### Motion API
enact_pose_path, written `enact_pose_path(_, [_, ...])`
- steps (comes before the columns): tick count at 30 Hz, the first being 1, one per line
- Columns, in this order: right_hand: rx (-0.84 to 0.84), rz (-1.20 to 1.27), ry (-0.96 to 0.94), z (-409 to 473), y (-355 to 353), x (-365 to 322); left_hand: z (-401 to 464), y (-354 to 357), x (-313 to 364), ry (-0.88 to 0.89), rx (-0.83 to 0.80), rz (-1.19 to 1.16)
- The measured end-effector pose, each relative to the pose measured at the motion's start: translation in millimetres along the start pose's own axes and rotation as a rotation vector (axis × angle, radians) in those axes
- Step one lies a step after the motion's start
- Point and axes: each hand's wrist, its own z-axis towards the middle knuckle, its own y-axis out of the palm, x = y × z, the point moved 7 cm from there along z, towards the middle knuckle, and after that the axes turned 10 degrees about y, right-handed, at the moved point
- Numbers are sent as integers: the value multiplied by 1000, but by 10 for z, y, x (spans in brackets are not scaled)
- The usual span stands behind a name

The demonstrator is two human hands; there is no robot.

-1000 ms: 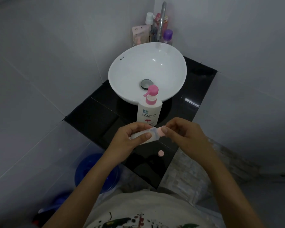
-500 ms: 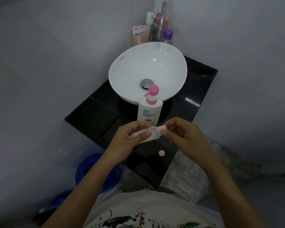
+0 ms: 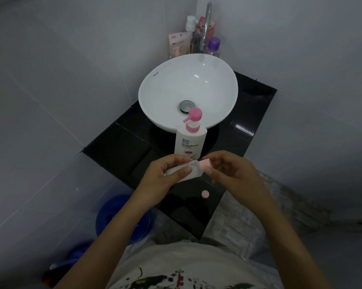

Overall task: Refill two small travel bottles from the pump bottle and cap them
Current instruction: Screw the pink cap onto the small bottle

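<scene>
A small translucent travel bottle lies sideways in my left hand, held above the black counter. Its pink cap sits at the bottle's neck, pinched by the fingers of my right hand. Just behind my hands stands the white pump bottle with a pink pump head, upright at the foot of the basin. A second pink cap lies loose on the counter near its front edge. No second travel bottle is visible.
The black counter carries a white bowl basin with a chrome tap and several toiletry bottles behind it. Grey tiled walls close in on both sides. A blue bucket stands on the floor at lower left.
The pink cap now shows more of its side at the bottle's neck, as my right fingers have shifted around it. Both hands stay in the same place.
</scene>
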Motion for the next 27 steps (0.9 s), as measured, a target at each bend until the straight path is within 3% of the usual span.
enact_pose_path(16, [109, 134, 132, 23, 57, 228, -24, 20, -173, -22, 11, 67])
enact_pose_path(21, [123, -2, 73, 53, 72, 249, -49, -126, -253, -19, 103, 87])
enact_pose_path(27, [121, -369, 50, 352, 283, 621, -182, -471, -466, -58, 262, 110])
